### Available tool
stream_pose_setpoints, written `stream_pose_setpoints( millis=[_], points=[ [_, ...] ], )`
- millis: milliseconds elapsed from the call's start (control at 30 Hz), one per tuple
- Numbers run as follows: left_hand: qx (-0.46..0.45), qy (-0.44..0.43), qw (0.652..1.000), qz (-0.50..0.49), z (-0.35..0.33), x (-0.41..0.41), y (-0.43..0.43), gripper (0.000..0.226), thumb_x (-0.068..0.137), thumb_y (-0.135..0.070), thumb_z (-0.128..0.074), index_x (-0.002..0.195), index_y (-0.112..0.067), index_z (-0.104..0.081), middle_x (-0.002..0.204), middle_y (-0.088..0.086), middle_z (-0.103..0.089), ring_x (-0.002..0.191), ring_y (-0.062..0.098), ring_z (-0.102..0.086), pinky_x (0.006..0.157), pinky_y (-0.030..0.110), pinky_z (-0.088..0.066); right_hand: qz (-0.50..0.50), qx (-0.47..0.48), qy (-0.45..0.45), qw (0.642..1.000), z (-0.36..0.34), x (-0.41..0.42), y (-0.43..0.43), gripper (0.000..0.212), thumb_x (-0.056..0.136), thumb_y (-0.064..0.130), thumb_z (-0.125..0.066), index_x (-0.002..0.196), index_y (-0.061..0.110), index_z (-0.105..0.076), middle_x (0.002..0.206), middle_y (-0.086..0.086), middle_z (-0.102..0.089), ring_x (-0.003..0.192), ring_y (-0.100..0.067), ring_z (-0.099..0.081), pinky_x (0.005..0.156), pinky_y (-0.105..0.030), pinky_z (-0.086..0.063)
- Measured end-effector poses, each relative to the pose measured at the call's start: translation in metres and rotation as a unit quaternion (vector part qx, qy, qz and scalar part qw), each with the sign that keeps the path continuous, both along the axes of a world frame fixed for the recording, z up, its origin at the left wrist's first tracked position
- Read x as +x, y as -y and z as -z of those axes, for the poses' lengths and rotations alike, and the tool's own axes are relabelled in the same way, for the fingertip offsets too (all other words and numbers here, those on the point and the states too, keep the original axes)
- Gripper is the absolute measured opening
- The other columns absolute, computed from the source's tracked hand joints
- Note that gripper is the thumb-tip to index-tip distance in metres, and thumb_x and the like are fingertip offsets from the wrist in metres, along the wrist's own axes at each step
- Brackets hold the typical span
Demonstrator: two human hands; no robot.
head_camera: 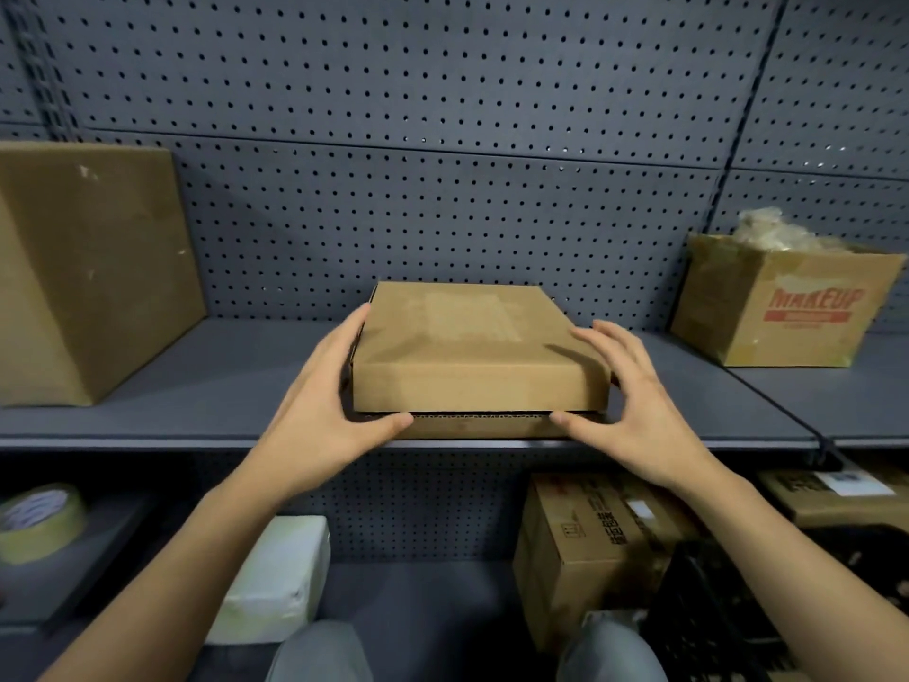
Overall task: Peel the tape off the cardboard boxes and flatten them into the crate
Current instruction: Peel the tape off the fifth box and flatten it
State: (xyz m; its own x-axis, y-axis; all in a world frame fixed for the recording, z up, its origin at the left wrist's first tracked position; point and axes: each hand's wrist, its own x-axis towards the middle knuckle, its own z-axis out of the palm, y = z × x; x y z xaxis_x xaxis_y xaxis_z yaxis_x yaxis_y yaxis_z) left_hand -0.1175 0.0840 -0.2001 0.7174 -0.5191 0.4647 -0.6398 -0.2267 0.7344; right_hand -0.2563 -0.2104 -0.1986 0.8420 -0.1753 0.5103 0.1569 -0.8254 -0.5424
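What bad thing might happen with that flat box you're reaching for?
The flat cardboard box sits right at the front edge of the shelf, and the right hand barely touches it, so it might slide off. Its lid shows a gap above the base; if the left hand lifts only the lid, the bottom may drop out.

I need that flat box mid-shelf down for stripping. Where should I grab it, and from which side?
Probably by its two side walls, one hand coming in from each side. The flat box is wide and shallow, and lies flat at the front edge of the shelf with both sides free. The left hand and right hand flank it there.
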Motion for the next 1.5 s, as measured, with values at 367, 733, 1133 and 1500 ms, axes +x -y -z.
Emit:
stream_pose_setpoints(
  millis=[367, 733, 1133, 1500],
  points=[
    [0.141, 0.214, 0.965, -0.063, 0.000, 0.007, -0.003, 0.065, 0.079, -0.072, -0.053, 0.135, -0.039, -0.054, 0.138, -0.017, -0.042, 0.138, 0.013, -0.033, 0.100, 0.055, -0.047, 0.010, -0.283, 0.052, 0.958, -0.004, -0.002, 0.003, 0.051, 0.096, 0.050, -0.048, 0.139, 0.025, -0.056, 0.140, -0.001, -0.053, 0.131, -0.021, -0.049, 0.099, -0.043, -0.051],
    [-0.069, 0.054, 0.995, -0.055, -0.016, 0.008, 0.016, 0.028, 0.074, -0.067, -0.070, 0.083, -0.041, -0.076, 0.093, -0.016, -0.067, 0.106, 0.014, -0.060, 0.094, 0.040, -0.048, 0.051, -0.029, 0.111, 0.992, -0.017, 0.007, -0.004, 0.039, 0.090, 0.061, -0.047, 0.105, 0.033, -0.068, 0.097, 0.018, -0.068, 0.093, -0.004, -0.063, 0.082, -0.029, -0.049],
    [-0.198, -0.055, 0.971, -0.125, -0.015, 0.000, 0.040, 0.052, 0.070, -0.065, -0.075, 0.080, -0.015, -0.073, 0.083, 0.005, -0.073, 0.085, 0.023, -0.070, 0.083, 0.051, -0.056, 0.130, 0.124, 0.190, 0.965, -0.005, 0.032, -0.023, 0.026, 0.090, 0.057, -0.058, 0.107, 0.038, -0.059, 0.088, 0.019, -0.059, 0.076, -0.001, -0.052, 0.071, -0.031, -0.040],
    [-0.137, -0.036, 0.980, -0.142, 0.004, 0.001, 0.042, 0.105, 0.071, -0.015, -0.089, 0.149, -0.039, -0.022, 0.132, -0.005, -0.048, 0.129, 0.012, -0.043, 0.108, 0.031, -0.034, 0.151, 0.089, 0.133, 0.976, 0.015, 0.022, -0.040, 0.099, 0.080, 0.032, -0.081, 0.152, 0.038, -0.013, 0.139, 0.002, -0.032, 0.134, -0.014, -0.034, 0.109, -0.035, -0.033]
  ],
)
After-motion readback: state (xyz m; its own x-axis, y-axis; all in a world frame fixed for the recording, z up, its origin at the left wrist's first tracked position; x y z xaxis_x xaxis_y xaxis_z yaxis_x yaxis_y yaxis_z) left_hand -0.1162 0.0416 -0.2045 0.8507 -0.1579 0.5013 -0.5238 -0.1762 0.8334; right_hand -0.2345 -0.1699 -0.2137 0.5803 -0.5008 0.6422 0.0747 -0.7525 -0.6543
